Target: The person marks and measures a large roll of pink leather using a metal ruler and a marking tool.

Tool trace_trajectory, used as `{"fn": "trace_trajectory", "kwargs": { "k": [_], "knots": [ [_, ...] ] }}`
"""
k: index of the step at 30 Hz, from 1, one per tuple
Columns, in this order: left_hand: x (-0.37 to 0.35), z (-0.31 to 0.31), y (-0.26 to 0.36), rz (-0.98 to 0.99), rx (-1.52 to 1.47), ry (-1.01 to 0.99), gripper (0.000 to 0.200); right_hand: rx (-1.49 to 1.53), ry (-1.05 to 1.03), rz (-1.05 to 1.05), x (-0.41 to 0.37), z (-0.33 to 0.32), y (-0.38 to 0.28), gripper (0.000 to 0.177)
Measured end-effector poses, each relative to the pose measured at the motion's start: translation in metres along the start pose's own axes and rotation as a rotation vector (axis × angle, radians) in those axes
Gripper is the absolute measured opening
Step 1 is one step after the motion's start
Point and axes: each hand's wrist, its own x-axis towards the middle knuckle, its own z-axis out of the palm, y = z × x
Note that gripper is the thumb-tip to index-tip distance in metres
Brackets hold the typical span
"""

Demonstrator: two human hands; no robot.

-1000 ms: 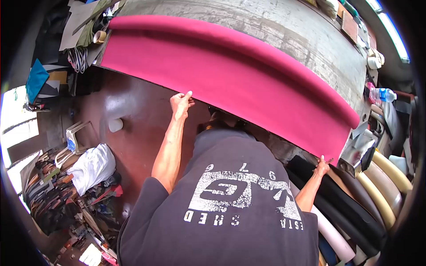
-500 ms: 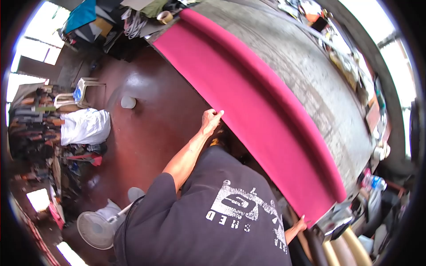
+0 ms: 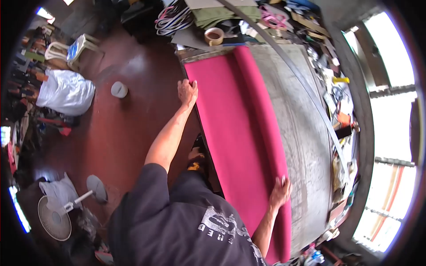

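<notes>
A partly rolled sheet of deep pink material (image 3: 226, 119), like fabric or leatherette, lies lengthwise along the worktable (image 3: 306, 146). Its rolled part (image 3: 262, 102) runs down the right side, with the flat part reaching the table's left edge. At that left edge, near the far end, my left hand (image 3: 187, 92) has its fingers curled at the border of the sheet. My right hand (image 3: 280, 193) lies on the roll nearer to me, fingers stretched forward and slightly apart. The sheet's near end is partly hidden by my right arm and shirt.
A tape roll (image 3: 214, 36) and folded green cloth (image 3: 226, 17) sit beyond the table's far end. A long metal strip (image 3: 306, 86) crosses the right side, near clutter. A fan (image 3: 55, 217), a white sack (image 3: 66, 93) and a plastic chair (image 3: 80, 48) stand left.
My view has turned toward the right. My left hand has moved along the sheet's edge toward the far end. My right hand has gone from the near corner onto the roll.
</notes>
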Motion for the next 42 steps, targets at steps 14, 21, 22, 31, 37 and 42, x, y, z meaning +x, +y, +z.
{"fn": "trace_trajectory", "kwargs": {
  "k": [14,21,22,31,37,42],
  "knots": [
    [0.043,-0.028,0.003,-0.221,-0.375,-0.147,0.029,-0.186,-0.372,-0.385,0.156,0.101,-0.149,0.078],
    [0.045,-0.032,0.006,-0.203,-0.356,-0.162,0.029,-0.166,-0.345,-0.368,0.160,0.092,-0.162,0.068],
    [0.044,-0.030,0.004,-0.205,-0.345,-0.158,0.030,-0.156,-0.334,-0.379,0.160,0.091,-0.160,0.068],
    [0.047,-0.030,0.006,-0.196,-0.323,-0.135,0.030,-0.126,-0.271,-0.401,0.163,0.092,-0.149,0.069],
    [0.046,-0.029,0.005,-0.197,-0.277,-0.134,0.031,-0.138,-0.298,-0.399,0.164,0.098,-0.144,0.069],
    [0.045,-0.030,0.008,-0.242,-0.330,-0.093,0.031,-0.182,-0.306,-0.369,0.163,0.099,-0.149,0.073]
  ]
}}
